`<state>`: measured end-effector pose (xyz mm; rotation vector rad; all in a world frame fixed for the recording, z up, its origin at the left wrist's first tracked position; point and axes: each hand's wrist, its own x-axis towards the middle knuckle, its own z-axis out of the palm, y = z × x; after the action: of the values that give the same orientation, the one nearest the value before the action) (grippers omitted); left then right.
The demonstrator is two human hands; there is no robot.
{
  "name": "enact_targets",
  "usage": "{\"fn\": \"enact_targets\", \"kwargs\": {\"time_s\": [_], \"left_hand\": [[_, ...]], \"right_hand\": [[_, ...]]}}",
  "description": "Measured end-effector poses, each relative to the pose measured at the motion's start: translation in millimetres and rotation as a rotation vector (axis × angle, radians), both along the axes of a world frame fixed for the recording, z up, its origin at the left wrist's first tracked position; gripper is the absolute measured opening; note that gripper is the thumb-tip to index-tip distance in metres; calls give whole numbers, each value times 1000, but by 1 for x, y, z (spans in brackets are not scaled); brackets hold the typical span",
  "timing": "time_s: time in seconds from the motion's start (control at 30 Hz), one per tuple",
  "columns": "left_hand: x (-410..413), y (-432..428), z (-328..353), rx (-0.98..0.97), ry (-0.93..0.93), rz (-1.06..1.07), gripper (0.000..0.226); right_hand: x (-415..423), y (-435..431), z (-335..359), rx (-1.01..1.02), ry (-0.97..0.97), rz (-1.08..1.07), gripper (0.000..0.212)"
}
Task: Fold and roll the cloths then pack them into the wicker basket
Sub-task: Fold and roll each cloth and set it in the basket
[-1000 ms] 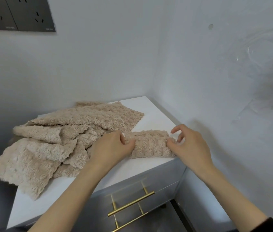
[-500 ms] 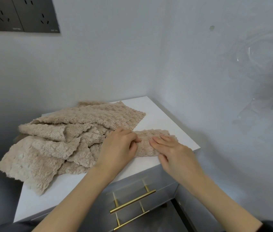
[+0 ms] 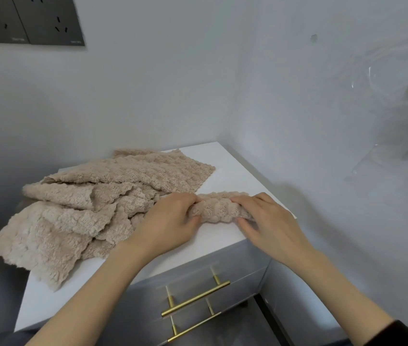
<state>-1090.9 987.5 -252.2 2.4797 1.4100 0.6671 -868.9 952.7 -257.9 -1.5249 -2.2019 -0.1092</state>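
A beige fluffy cloth [image 3: 219, 207], folded into a narrow strip and partly rolled, lies near the front right corner of the white cabinet top [image 3: 232, 168]. My left hand [image 3: 170, 223] grips its left end with curled fingers. My right hand [image 3: 265, 221] grips its right end, fingers over the top and thumb under the front. A loose pile of several more beige cloths [image 3: 85, 206] lies to the left, with one cloth hanging over the cabinet's left edge. No wicker basket is in view.
The cabinet stands in a corner between two pale walls. Grey drawers with two brass handles [image 3: 195, 299] are below the top. Dark wall sockets [image 3: 28, 20] sit at upper left. A clear plastic piece [image 3: 397, 108] hangs on the right wall.
The strip lay flat a second ago, with my hands at its ends, then pressing on it. Now both hands curl round it and it has bunched into a thicker roll.
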Motion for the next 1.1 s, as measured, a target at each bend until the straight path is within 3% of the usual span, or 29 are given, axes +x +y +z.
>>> {"fn": "enact_targets", "kwargs": {"time_s": [0.17, 0.3, 0.53, 0.7, 0.83, 1.1], "left_hand": [[-6, 9, 0, -263, -210, -33, 29], [-3, 15, -1, -356, -201, 18, 38], [6, 11, -2, -187, 123, 150, 37], [3, 16, 6, -317, 100, 48, 38], [-2, 16, 12, -443, 129, -1, 34], [0, 11, 18, -421, 92, -33, 33]], "right_hand": [[3, 10, 7, -222, 261, 29, 20], [6, 16, 16, -436, 442, 93, 18], [11, 34, 17, -543, 261, -23, 41], [12, 40, 29, -651, 234, -23, 23], [12, 40, 33, -746, 312, 29, 28], [9, 31, 34, -752, 291, 60, 12]]}}
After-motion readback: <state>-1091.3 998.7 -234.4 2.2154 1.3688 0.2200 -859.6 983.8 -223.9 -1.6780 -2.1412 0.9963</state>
